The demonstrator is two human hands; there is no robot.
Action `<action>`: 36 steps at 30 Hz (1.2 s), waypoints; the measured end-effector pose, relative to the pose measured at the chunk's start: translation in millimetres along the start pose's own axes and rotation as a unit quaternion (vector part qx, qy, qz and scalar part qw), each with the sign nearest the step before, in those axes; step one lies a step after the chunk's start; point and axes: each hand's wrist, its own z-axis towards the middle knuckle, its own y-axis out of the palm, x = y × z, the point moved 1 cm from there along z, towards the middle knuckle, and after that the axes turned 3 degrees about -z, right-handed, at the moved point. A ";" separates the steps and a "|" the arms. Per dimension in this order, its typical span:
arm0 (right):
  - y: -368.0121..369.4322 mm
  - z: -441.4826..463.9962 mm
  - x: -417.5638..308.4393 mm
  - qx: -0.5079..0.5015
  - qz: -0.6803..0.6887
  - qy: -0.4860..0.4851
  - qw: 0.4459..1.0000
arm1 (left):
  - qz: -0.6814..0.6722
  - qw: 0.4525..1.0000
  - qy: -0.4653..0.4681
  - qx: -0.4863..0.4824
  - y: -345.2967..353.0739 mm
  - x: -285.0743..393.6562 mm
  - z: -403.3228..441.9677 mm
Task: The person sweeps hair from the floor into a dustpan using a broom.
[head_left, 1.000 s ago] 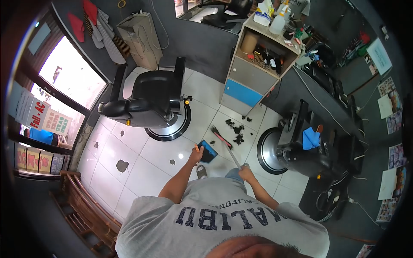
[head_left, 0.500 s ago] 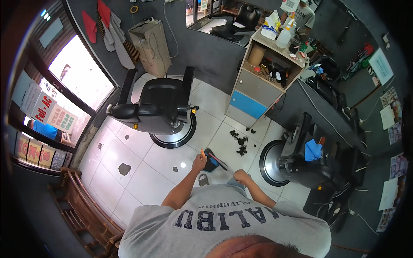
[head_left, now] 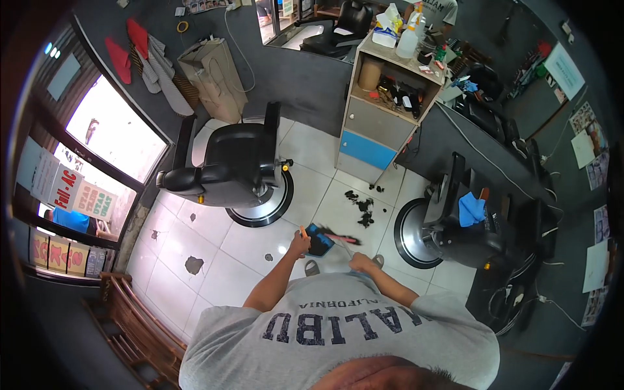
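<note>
White tiles (head_left: 208,240) with dark broken patches cover the floor in the head view, between two black barber chairs (head_left: 235,153) (head_left: 448,227); a blue cloth (head_left: 472,209) lies on the right one. Ahead stands a cabinet (head_left: 379,117) with a blue panel. The left hand (head_left: 299,244) is closed round the handle of a dark, blue-edged dustpan (head_left: 318,242), held low in front of the body. The right hand (head_left: 359,262) grips the pale handle of a broom (head_left: 343,239), its pink-and-black head at the dustpan's right edge; whether they touch is unclear. Dark hair clumps (head_left: 365,205) lie beyond, near the cabinet.
</note>
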 end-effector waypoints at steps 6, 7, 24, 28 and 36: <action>-23.0 -0.7 52.0 -0.023 0.356 0.103 0.928 | 0.010 0.993 -0.073 -0.091 -0.9 20.5 -0.4; -35.2 -9.6 57.0 -0.027 0.407 0.130 0.904 | 0.011 0.995 -0.071 -0.072 3.5 19.2 3.2; -91.2 73.1 130.4 -0.056 0.011 -0.126 0.990 | 0.034 0.998 -0.009 -0.047 104.7 13.0 3.6; -153.1 6.4 110.3 -0.082 0.199 0.078 0.973 | 0.014 0.999 -0.032 -0.017 123.3 6.9 12.4; -171.0 12.3 145.5 -0.060 0.089 -0.043 0.993 | 0.045 0.990 -0.126 -0.037 141.8 8.3 15.4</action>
